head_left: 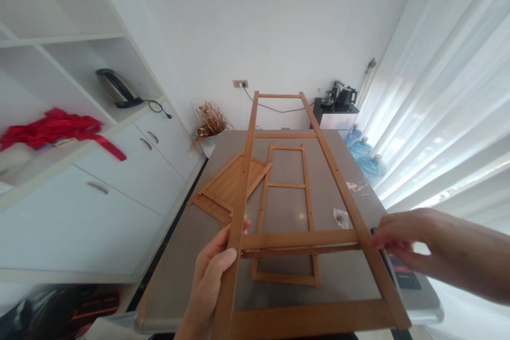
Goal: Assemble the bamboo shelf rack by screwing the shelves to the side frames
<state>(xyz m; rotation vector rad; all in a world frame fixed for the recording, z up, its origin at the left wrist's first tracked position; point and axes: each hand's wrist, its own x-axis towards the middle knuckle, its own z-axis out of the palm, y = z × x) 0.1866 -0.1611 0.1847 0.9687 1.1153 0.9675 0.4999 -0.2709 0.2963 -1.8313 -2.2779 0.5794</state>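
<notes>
I hold a tall wooden ladder-like frame point(323, 150) tilted up over a grey table point(180, 271). My left hand point(209, 279) is wrapped round the frame's left rail near a lower crossbar point(298, 239). At the right rail, level with that crossbar, my right hand point(392, 241) pinches a small dark thing I cannot make out. A second, smaller wooden frame point(285, 186) lies flat on the table beneath. Flat wooden panels point(225, 187) rest to its left.
A small clear bag of hardware point(340, 217) lies on the table by the right rail. White cabinets with shelves point(99, 170), a kettle point(117, 88) and red cloth point(56, 126) stand left. Water bottles point(364, 156) and a curtain point(450, 90) are on the right.
</notes>
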